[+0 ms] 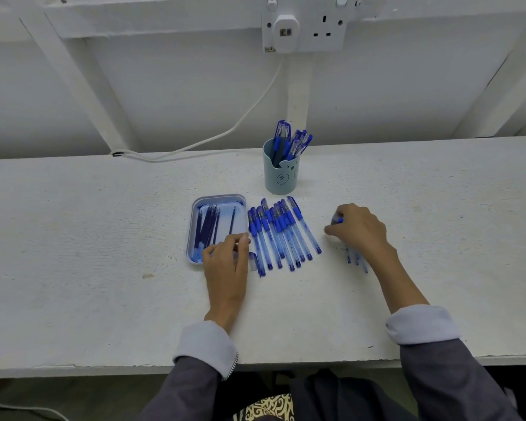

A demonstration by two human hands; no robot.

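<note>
White painted surface (pixel 104 268) runs across the head view, backed by a white wall (pixel 164 86) with slanted braces. A double socket (pixel 322 28) sits high on the wall with a white adapter plugged in, and a white cable (pixel 249 113) drops from it to the back edge of the surface.

A pale blue cup (pixel 281 174) stands at centre towards the back, with capped blue pens upright inside it.

In front of the cup, a row (pixel 281 235) of about nine blue pens lies flat, side by side and touching. Their long axes run away from the person. The capped ends point to the far side and lean slightly left, and the tail ends point towards the person.

Just left of the row lies a pale blue tray (pixel 219 198) with its long side running away from the person. Dark refills (pixel 208 226) lie lengthwise inside it.

The left hand (pixel 227 262) rests at the tray's near right corner, knuckles up and fingers curled. I cannot tell whether it holds anything. A short blue piece (pixel 252 261), perhaps a cap, lies just beside it.

The right hand (pixel 360 229) is well to the right of the row. It lies over a small bundle (pixel 357 259) of pens, with fingers curled round the far ends, where a bit of blue shows. The bundle's tail ends stick out below the wrist towards the person, on the same lean as the row.

Both forearms wear grey sleeves with pale cuffs.
</note>
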